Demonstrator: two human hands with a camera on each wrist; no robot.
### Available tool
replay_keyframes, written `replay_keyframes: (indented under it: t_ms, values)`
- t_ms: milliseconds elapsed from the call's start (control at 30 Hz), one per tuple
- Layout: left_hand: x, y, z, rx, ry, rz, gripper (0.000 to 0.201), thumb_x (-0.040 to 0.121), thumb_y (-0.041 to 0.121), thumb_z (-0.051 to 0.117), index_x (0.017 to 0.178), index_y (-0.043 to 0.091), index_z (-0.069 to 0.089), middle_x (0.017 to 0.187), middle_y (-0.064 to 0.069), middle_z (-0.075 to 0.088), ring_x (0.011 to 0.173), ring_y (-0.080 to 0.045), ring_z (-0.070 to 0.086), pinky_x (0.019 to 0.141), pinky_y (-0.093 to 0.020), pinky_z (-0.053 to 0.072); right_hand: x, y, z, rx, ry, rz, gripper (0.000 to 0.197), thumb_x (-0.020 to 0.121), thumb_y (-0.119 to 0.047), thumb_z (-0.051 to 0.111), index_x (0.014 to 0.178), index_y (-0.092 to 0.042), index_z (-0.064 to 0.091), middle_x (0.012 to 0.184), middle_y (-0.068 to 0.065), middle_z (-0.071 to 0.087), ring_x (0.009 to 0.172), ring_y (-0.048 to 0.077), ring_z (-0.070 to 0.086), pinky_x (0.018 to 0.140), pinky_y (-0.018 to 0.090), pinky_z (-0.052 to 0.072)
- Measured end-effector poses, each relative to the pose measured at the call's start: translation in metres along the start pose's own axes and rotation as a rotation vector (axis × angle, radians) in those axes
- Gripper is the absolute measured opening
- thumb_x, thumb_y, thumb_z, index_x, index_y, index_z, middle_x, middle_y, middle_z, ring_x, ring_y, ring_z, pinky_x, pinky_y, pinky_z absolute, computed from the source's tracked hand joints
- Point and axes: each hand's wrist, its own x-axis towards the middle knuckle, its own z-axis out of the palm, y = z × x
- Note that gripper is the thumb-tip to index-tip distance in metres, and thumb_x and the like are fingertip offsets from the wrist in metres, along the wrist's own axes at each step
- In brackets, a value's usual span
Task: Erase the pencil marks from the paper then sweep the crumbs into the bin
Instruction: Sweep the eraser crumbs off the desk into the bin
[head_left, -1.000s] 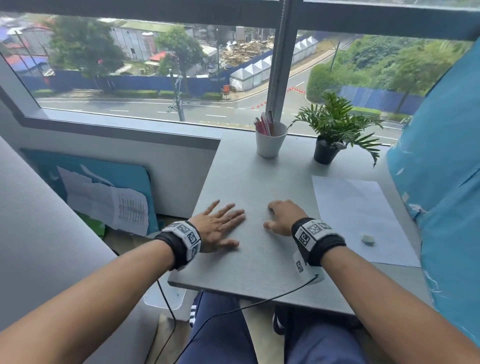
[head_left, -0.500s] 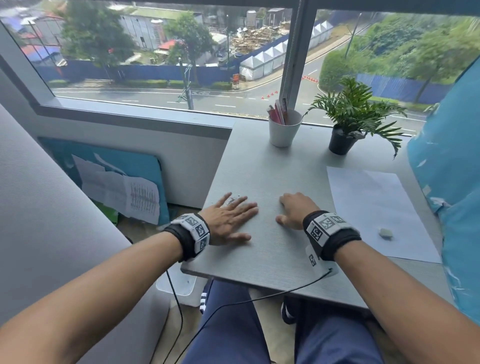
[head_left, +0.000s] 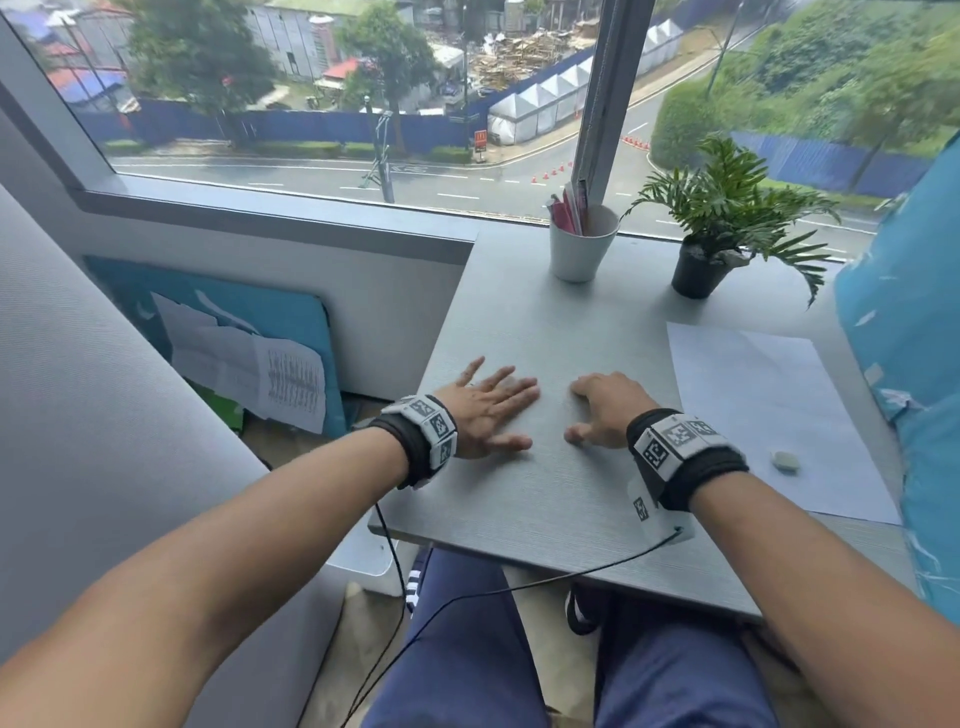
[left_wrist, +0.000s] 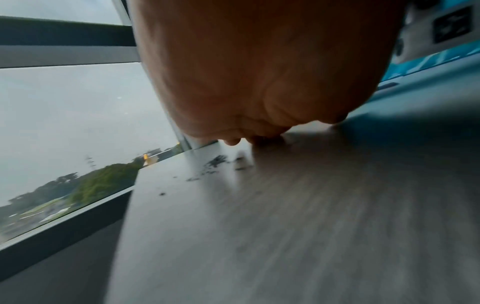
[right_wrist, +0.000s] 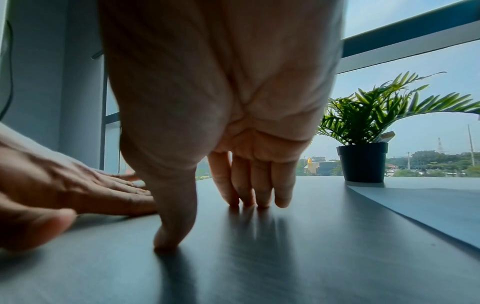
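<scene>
My left hand (head_left: 491, 410) lies flat on the grey table (head_left: 545, 493) with its fingers spread, near the table's left edge. Dark eraser crumbs (left_wrist: 215, 162) are scattered on the table just ahead of its fingertips (left_wrist: 233, 142). Just to the right, my right hand (head_left: 597, 410) stands arched, with straight fingers (right_wrist: 246, 193) and thumb tip touching the table and holding nothing. The white paper (head_left: 769, 415) lies to the right of both hands with a small white eraser (head_left: 785, 461) on it. A white bin (head_left: 358, 556) shows partly below the table's left front corner.
A white cup of pencils (head_left: 582, 249) and a potted plant (head_left: 717, 234) stand at the back by the window. A blue padded panel (head_left: 914, 364) borders the table on the right. A grey partition (head_left: 104, 415) is on the left. A cable (head_left: 519, 587) hangs over my lap.
The head view has swung so the table sits further right and lower. Both hands stay on the table side by side; the left wrist picture is blurred by motion.
</scene>
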Motion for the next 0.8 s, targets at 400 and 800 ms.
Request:
replay_keyframes:
  t_ms: [400, 800]
  values:
    - [-0.072, 0.005, 0.012, 0.156, 0.044, 0.426, 0.083, 0.094, 0.074, 0.013, 0.16, 0.027, -0.005, 0.166, 0.008, -0.011, 0.151, -0.016, -0.021, 0.118, -0.047, -0.022, -0.002, 0.002, 0.001, 0.017, -0.02, -0.008, 0.05, 0.079, -0.05, 0.071, 0.114, -0.016, 0.056, 0.116, 0.005, 0.062, 0.102, 0.025, 0.057, 0.086, 0.034, 0.046]
    - [-0.061, -0.041, -0.001, 0.127, 0.12, 0.317, 0.094, 0.089, 0.08, 0.014, 0.16, 0.021, -0.005, 0.167, 0.004, -0.012, 0.152, -0.018, -0.019, 0.121, -0.053, -0.011, -0.004, 0.004, -0.001, 0.006, -0.033, -0.046, 0.053, 0.082, -0.05, 0.067, 0.119, -0.014, 0.054, 0.121, 0.004, 0.057, 0.106, 0.027, 0.053, 0.088, 0.036, 0.044]
